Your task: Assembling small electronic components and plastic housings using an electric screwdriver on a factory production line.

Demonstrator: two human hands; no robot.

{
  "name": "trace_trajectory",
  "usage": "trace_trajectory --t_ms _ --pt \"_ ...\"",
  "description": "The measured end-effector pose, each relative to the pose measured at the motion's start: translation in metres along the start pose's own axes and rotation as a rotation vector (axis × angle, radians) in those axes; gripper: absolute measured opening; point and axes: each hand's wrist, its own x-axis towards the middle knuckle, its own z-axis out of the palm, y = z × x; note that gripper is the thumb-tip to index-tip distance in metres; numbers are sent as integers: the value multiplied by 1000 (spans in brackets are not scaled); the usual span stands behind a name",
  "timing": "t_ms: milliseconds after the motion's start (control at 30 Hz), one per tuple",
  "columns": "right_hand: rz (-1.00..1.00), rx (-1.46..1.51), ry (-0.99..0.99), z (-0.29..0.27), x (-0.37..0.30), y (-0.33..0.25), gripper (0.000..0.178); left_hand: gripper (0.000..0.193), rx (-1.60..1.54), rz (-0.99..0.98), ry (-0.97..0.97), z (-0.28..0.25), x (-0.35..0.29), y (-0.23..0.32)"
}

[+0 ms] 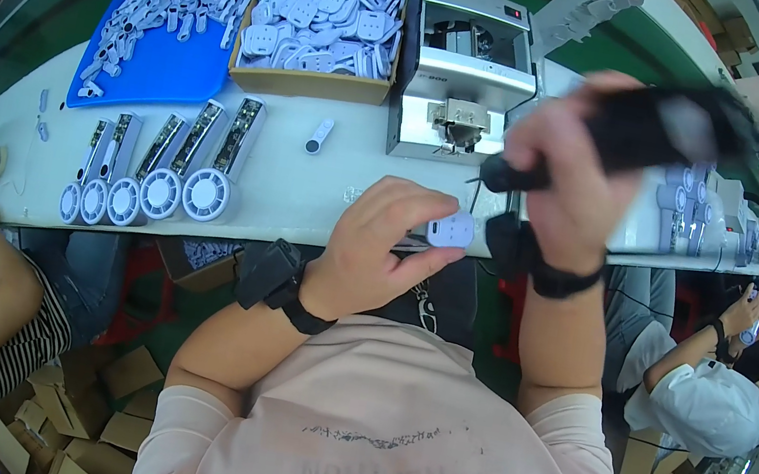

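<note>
Just in front of my body, my left hand is closed around a pale plastic part whose rounded end cap with small holes faces up; the rest of it is hidden by my fingers. My right hand grips a black electric screwdriver, smeared by motion and tilted, its thin bit pointing down left. That bit is above the end cap, apart from it. Behind the hands stands a silver screw feeder. A small white part lies alone on the table.
Left on the white table are several handheld fan bodies with exposed circuit boards. Behind them are a blue tray of small parts and a cardboard box of white covers. More assembled parts stand right. People sit on both sides.
</note>
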Motion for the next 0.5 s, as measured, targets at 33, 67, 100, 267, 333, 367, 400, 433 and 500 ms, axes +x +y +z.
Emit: trace_trajectory --t_ms 33,67,100,267,333,367,400,433,500 --pt "-63 87 -68 2 -4 -19 41 44 23 0 -18 -2 0 0" --pt "-133 170 -130 5 -8 -37 43 46 43 7 -41 -3 2 -1" --pt "-136 166 -128 7 -12 -48 43 47 61 15 -63 -3 5 -1" --pt "-181 125 -303 4 -24 -51 46 43 35 -3 -40 0 7 0" --pt "-172 89 -316 4 -26 -47 46 37 68 23 -38 0 8 0" --pt "-163 92 -308 5 -26 -46 45 35 85 36 -37 0 9 -1" --pt "-153 96 -299 7 -26 -45 45 35 86 34 -39 1 8 -1" --pt "-144 100 -292 7 -25 -44 45 33 92 38 -44 1 9 -1" --pt "-145 91 -299 7 -23 -42 44 31 102 48 -53 1 10 -2"
